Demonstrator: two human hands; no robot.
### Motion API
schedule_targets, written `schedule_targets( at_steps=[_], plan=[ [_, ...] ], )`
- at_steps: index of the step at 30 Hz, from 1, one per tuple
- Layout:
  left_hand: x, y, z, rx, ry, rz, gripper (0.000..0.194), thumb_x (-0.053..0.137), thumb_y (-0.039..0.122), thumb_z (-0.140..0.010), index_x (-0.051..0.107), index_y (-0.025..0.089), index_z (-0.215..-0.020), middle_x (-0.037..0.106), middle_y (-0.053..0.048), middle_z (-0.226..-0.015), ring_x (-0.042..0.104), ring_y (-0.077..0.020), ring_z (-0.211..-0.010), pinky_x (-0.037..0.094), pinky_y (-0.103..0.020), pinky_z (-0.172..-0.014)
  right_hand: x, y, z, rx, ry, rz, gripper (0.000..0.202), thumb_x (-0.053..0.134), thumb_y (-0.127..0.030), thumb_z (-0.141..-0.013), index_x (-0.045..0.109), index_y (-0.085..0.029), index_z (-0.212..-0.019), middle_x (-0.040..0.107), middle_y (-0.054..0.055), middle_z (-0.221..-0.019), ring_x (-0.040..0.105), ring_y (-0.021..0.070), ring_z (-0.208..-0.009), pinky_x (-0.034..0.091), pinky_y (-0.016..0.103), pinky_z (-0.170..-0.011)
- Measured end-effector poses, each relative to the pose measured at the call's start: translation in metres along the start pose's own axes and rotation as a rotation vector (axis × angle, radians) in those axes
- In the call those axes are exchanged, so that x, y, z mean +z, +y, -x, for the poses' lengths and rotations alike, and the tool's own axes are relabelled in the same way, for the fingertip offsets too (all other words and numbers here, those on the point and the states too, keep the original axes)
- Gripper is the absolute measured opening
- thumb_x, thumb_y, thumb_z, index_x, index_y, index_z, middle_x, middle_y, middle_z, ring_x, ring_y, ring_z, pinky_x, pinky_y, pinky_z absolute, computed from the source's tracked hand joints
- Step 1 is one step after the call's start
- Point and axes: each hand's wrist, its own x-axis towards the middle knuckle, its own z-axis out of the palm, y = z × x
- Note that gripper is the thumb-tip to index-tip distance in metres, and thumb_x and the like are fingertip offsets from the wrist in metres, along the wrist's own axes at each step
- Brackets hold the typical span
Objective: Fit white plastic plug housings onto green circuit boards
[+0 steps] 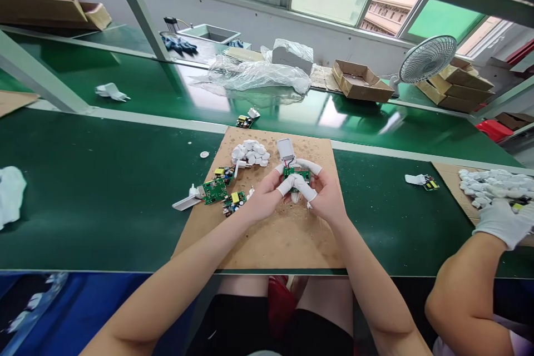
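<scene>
Both of my hands, with white finger covers on some fingers, hold one green circuit board (302, 173) over the brown board (267, 250). My left hand (273, 192) grips its left side and my right hand (320, 189) its right side, thumbs meeting at the near edge. A white plastic case (286, 149) hangs on thin wires at the far side of the circuit board. Left of my hands lie a green circuit board with a white case (214, 191) and boards with yellow parts (236, 198). Behind them sits a pile of small white plastic pieces (251, 153).
A co-worker's gloved hand (503, 223) is at the right, by a heap of white parts (496, 184). One circuit board with a white case (422, 180) lies between us. Across the green belt (167, 100) are plastic wrap (258, 73), a cardboard box (362, 80) and a fan (428, 59).
</scene>
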Motion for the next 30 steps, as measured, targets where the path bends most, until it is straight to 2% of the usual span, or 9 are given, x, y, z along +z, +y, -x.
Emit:
schedule_targets(
  at_steps=[4, 8, 11, 15, 19, 22, 26, 30],
  plan=[
    [0.0, 0.0, 0.003, -0.008, -0.018, 0.059, 0.045, 0.081, 0.045, -0.073, 0.066, 0.018, -0.107, 0.061, 0.0, -0.075, 0.05, -0.0116, -0.059, 0.041, -0.025, -0.053, 0.004, -0.005, 0.002, -0.033, 0.053, -0.035, 0.048, 0.073, -0.052, -0.08, 0.065, -0.02, -0.116, 0.073, 0.01, -0.107, 0.07, 0.0218, -0.095, 0.059, 0.036, -0.086],
    [0.004, 0.001, 0.005, -0.016, 0.002, 0.085, 0.044, 0.082, 0.04, -0.073, 0.067, 0.019, -0.108, 0.061, 0.0, -0.076, 0.051, -0.0115, -0.062, 0.042, -0.024, -0.054, 0.008, -0.012, 0.006, 0.039, 0.116, -0.041, 0.043, 0.069, -0.05, -0.081, 0.068, -0.02, -0.112, 0.072, 0.008, -0.093, 0.065, 0.0174, -0.07, 0.058, 0.032, -0.063],
    [0.008, 0.003, 0.004, -0.018, 0.023, 0.07, 0.048, 0.086, 0.033, -0.068, 0.066, 0.02, -0.109, 0.06, 0.002, -0.073, 0.05, -0.0098, -0.059, 0.041, -0.022, -0.052, 0.01, -0.013, 0.007, 0.077, 0.142, -0.042, 0.044, 0.068, -0.05, -0.081, 0.07, -0.019, -0.112, 0.072, 0.007, -0.089, 0.061, 0.0159, -0.065, 0.052, 0.028, -0.051],
    [0.008, 0.001, 0.0, 0.005, 0.08, 0.064, 0.055, 0.088, 0.036, -0.064, 0.064, 0.019, -0.11, 0.06, 0.004, -0.07, 0.051, -0.0088, -0.054, 0.039, -0.02, -0.046, 0.009, -0.008, 0.006, 0.059, 0.073, 0.003, 0.05, 0.062, -0.056, -0.085, 0.07, -0.021, -0.12, 0.07, 0.006, -0.089, 0.057, 0.0146, -0.063, 0.048, 0.026, -0.049],
    [0.004, -0.004, -0.001, 0.013, 0.139, 0.05, 0.052, 0.084, 0.041, -0.068, 0.064, 0.019, -0.11, 0.067, 0.001, -0.078, 0.05, -0.0076, -0.052, 0.036, -0.019, -0.041, 0.007, -0.003, 0.005, 0.057, 0.041, 0.047, 0.053, 0.059, -0.059, -0.087, 0.069, -0.023, -0.125, 0.069, 0.006, -0.088, 0.054, 0.0137, -0.059, 0.046, 0.025, -0.046],
    [0.003, -0.007, -0.002, 0.008, 0.15, 0.07, 0.048, 0.083, 0.042, -0.07, 0.065, 0.019, -0.108, 0.065, 0.003, -0.073, 0.046, -0.0062, -0.048, 0.033, -0.018, -0.039, 0.007, -0.005, 0.005, 0.078, 0.036, 0.047, 0.055, 0.063, -0.058, -0.085, 0.069, -0.024, -0.128, 0.069, 0.005, -0.086, 0.049, 0.0118, -0.054, 0.044, 0.025, -0.044],
    [0.003, -0.004, -0.002, -0.014, 0.088, 0.082, 0.05, 0.083, 0.046, -0.07, 0.063, 0.018, -0.107, 0.058, 0.005, -0.064, 0.044, -0.0062, -0.045, 0.033, -0.019, -0.04, 0.008, -0.011, 0.005, 0.096, 0.022, 0.007, 0.056, 0.062, -0.059, -0.084, 0.068, -0.023, -0.127, 0.064, 0.001, -0.072, 0.038, 0.0077, -0.043, 0.036, 0.024, -0.038],
    [0.004, 0.002, -0.001, -0.052, 0.007, 0.026, 0.058, 0.088, 0.045, -0.063, 0.06, 0.019, -0.107, 0.06, 0.003, -0.07, 0.051, -0.0087, -0.05, 0.04, -0.021, -0.045, 0.007, -0.012, 0.005, 0.104, 0.022, -0.004, 0.056, 0.061, -0.057, -0.085, 0.066, -0.023, -0.129, 0.061, 0.0, -0.068, 0.039, 0.0081, -0.042, 0.038, 0.024, -0.039]
  ],
)
